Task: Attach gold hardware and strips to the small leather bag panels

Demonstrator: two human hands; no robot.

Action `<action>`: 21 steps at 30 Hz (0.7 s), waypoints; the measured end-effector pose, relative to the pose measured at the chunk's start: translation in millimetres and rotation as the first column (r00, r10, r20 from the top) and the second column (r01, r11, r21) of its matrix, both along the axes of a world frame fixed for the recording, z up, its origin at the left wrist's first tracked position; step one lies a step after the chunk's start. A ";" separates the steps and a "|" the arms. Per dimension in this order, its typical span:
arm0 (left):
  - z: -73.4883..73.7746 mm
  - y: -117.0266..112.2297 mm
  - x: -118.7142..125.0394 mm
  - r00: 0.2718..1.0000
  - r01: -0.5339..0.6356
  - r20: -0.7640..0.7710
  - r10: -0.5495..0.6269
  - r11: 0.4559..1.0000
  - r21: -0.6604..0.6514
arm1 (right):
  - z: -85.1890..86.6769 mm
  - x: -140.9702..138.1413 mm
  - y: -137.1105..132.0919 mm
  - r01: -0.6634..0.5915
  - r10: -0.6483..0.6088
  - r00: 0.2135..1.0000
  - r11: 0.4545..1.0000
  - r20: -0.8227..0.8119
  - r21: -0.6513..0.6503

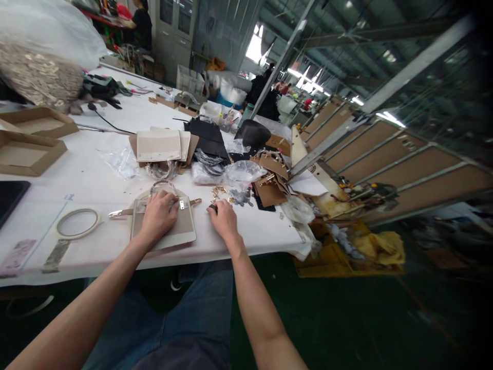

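Note:
A beige leather bag panel (pixel 181 228) with a small metal clasp (pixel 181 204) lies flat at the near edge of the white table (pixel 96 180). My left hand (pixel 157 216) rests on top of it, fingers curled and pressing down near the clasp. My right hand (pixel 223 218) lies on the table just right of the panel, fingers closed around a small dark object (pixel 212 207) that I cannot make out. A heap of small gold metal fittings (pixel 219 192) lies just beyond my right hand.
A roll of tape (pixel 77 222) sits left of the panel. Beige panels (pixel 159 145), black leather pieces (pixel 208 136), plastic bags (pixel 241 172) and brown cardboard bits (pixel 269 190) crowd the middle. Cardboard trays (pixel 26 151) stand far left. A person (pixel 140 25) works at the back.

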State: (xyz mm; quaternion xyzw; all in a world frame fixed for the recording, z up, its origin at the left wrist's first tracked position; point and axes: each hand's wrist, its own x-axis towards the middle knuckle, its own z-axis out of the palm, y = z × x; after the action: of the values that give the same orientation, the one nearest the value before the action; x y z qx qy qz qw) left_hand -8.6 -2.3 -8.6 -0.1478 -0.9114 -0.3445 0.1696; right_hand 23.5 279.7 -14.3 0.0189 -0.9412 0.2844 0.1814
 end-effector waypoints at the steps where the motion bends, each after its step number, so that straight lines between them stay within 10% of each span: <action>1: -0.2 -0.1 -0.5 1.000 0.002 0.006 -0.002 1.000 0.009 | 1.6 2.1 0.0 -0.045 0.040 0.998 0.993 -0.051 -0.106; 3: -0.2 0.1 -1.5 1.000 -0.007 0.021 0.007 1.000 0.021 | 5.1 7.8 0.5 -0.125 0.076 0.988 0.912 -0.137 -0.392; 6: 0.1 0.9 -2.5 0.999 -0.033 0.022 0.032 0.999 0.031 | 10.9 13.9 2.9 -0.150 0.009 0.982 0.649 -0.190 -0.745; 12: 0.6 4.5 -3.3 0.997 -0.071 0.013 0.070 0.995 0.069 | 46.5 2.4 -4.3 -0.034 0.005 0.999 0.368 -0.034 -0.929; 16: 2.2 6.2 -5.4 0.995 -0.092 0.054 0.087 0.991 0.098 | 82.5 -11.3 -47.2 -0.160 0.017 0.986 0.369 -0.165 -0.915; 21: 3.6 3.9 -11.1 0.994 -0.084 0.080 0.073 0.987 0.138 | 97.1 -34.8 -118.4 -0.277 0.020 0.951 0.507 -0.310 -0.817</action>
State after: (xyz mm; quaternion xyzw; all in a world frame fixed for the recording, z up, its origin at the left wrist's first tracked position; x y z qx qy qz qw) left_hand -19.7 1.6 -5.0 -0.0865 -0.8956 -0.4066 0.1587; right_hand -11.3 161.3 82.8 0.0462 -0.6431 0.7176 0.2636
